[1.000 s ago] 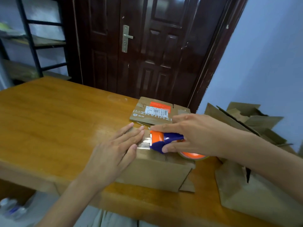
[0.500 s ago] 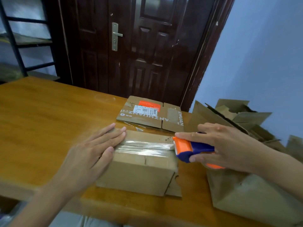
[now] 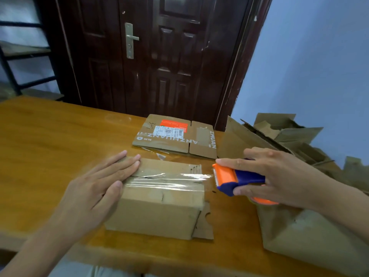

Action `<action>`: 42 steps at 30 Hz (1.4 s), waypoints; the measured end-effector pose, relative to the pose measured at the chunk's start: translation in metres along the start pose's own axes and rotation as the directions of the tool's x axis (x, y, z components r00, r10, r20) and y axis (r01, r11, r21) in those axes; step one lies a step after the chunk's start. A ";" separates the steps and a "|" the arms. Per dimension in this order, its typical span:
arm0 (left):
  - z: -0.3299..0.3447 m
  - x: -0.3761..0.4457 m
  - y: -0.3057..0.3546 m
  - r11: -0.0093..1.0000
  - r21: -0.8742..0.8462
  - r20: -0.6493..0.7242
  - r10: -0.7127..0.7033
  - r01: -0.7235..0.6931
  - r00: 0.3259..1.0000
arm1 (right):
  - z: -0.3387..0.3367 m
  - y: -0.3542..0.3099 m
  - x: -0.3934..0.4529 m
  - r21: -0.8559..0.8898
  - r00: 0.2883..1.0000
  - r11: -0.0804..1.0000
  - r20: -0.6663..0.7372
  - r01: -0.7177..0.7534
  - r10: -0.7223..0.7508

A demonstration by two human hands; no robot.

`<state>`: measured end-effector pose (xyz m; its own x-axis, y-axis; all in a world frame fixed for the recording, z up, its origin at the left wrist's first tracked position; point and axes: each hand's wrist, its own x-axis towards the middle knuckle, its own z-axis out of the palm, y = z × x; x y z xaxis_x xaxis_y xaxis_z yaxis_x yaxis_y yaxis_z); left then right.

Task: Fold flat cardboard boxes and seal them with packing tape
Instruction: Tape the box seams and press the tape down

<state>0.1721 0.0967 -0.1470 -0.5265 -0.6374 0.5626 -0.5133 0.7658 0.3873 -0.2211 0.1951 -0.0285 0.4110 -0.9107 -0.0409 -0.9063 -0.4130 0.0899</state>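
Cardboard is sitting light and stiff: the small brown folded box (image 3: 159, 196) is resting on the orange wooden bench (image 3: 50, 140), near edge. The left hand (image 3: 95, 188) is pressing flat, fingers straight, on its left end. The right hand (image 3: 275, 176) is gripping the orange-and-blue tape dispenser (image 3: 235, 179) just right, clear slippery tape (image 3: 167, 178) stretching across the seam.
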 end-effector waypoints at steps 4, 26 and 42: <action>0.004 0.000 0.002 1.000 -0.014 -0.007 0.002 -0.002 1.000 | 0.118 0.069 0.014 -0.057 0.988 0.988 -0.071 -0.143 0.139; 0.041 0.070 0.097 0.893 0.398 0.602 -0.082 -0.209 0.795 | 0.005 -0.021 0.011 -0.341 0.999 0.940 -0.021 0.025 -0.034; 0.041 0.070 0.101 0.898 0.387 0.605 -0.076 -0.209 0.793 | 0.012 -0.012 0.001 -0.312 0.995 0.948 -0.065 0.058 -0.082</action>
<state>0.0554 0.1258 -0.0985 -0.7881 -0.6150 -0.0254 -0.6133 0.7881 -0.0520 -0.2115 0.1994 -0.0416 0.4894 -0.8719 0.0165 -0.8050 -0.4445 0.3930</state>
